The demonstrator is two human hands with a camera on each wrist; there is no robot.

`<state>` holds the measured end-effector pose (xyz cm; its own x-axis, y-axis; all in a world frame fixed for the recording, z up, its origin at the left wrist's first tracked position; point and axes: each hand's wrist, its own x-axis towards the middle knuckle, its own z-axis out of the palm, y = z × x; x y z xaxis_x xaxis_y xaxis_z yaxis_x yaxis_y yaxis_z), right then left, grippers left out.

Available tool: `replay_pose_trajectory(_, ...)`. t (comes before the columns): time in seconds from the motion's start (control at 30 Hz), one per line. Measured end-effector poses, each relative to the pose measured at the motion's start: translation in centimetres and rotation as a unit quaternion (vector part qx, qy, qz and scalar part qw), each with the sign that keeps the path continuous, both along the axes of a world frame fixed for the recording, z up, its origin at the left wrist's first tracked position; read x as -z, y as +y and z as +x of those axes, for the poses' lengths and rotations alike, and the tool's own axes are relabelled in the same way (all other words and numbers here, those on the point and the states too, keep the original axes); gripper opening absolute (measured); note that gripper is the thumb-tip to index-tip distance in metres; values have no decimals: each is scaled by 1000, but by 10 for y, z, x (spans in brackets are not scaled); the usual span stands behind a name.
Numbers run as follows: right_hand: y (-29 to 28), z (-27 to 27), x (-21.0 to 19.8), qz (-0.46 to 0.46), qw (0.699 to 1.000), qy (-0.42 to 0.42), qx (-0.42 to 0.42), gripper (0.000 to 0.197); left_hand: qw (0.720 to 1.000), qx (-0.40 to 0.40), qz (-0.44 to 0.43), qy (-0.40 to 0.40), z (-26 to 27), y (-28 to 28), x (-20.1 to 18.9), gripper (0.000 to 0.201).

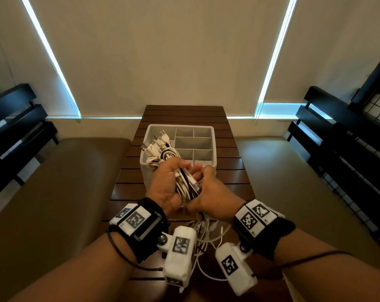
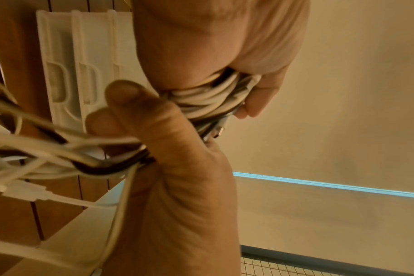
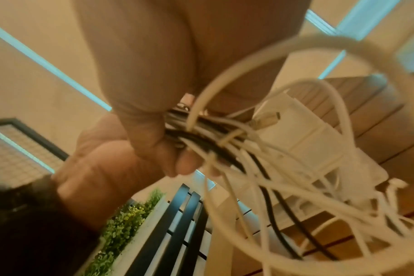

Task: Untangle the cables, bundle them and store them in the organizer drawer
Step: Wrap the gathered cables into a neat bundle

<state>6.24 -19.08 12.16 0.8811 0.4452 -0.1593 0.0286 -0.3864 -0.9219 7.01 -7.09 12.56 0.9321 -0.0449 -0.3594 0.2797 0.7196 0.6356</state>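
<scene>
Left hand (image 1: 169, 184) is curling round a thick bunch of white and black cables (image 1: 185, 183), fingers and thumb wrapping it from the left, above the near edge of the organizer drawer (image 1: 214, 147). In the left wrist view the same bunch (image 2: 210, 97) is sitting pressed between the palm and the bent fingers (image 2: 262, 97), with a metal plug tip sticking out below. Loose ends of the cables are hanging down from the bunch toward the wooden slatted table (image 1: 232, 171), trailing between the two wrists. Right hand (image 1: 213, 192) is meeting the left one from the other side, its fingers pinching the lower part of the same bunch; in the right wrist view the strands (image 3: 225, 134) are running out from under its closed fingers (image 3: 154, 130) and looping wide. Farther back, the drawer's left compartment is holding more coiled white and black cables (image 1: 160, 149). Its right-hand compartments are lying behind the hands.
</scene>
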Motion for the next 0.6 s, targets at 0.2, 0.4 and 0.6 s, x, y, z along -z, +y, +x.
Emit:
replay_pose_trajectory(0.2,-6,2,-1,-128,985,-12,-113,17,999,-35,-19,-31,1,17,2,13)
replay_pose_trajectory(0.4,-10,10,2,-233,955,-81,-167,12,992,67,-2,-105,-4,22,-1,23)
replay_pose_trajectory(0.6,-29,12,16,-128,985,-92,-76,28,996,-29,38,-80,10,31,-5,19)
